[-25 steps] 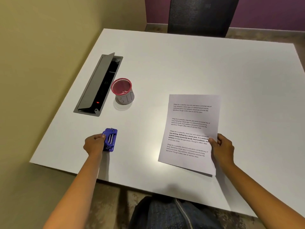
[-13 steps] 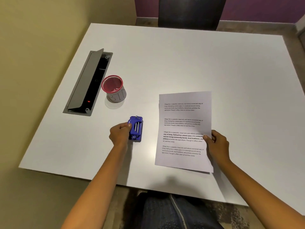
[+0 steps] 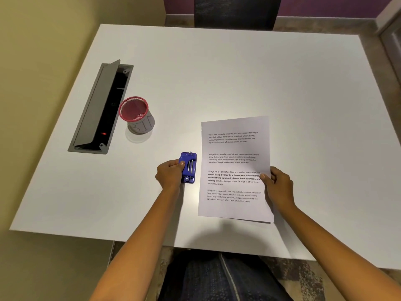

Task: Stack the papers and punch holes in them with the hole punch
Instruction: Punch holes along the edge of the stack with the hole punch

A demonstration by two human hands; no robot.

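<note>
A stack of white printed papers lies on the white table, right of centre near the front edge. My right hand grips the stack's right edge, thumb on top. A small blue hole punch rests on the table just left of the papers, a narrow gap away from their left edge. My left hand holds the punch from its left side, thumb on its top.
A pink mesh cup stands left of centre. Beside it, an open grey cable box is set into the table, lid raised. A dark chair stands at the far side. A yellow wall runs along the left.
My left hand has slid the hole punch rightward across the table, from near the front left to right beside the papers. My right hand kept its hold on the stack.
</note>
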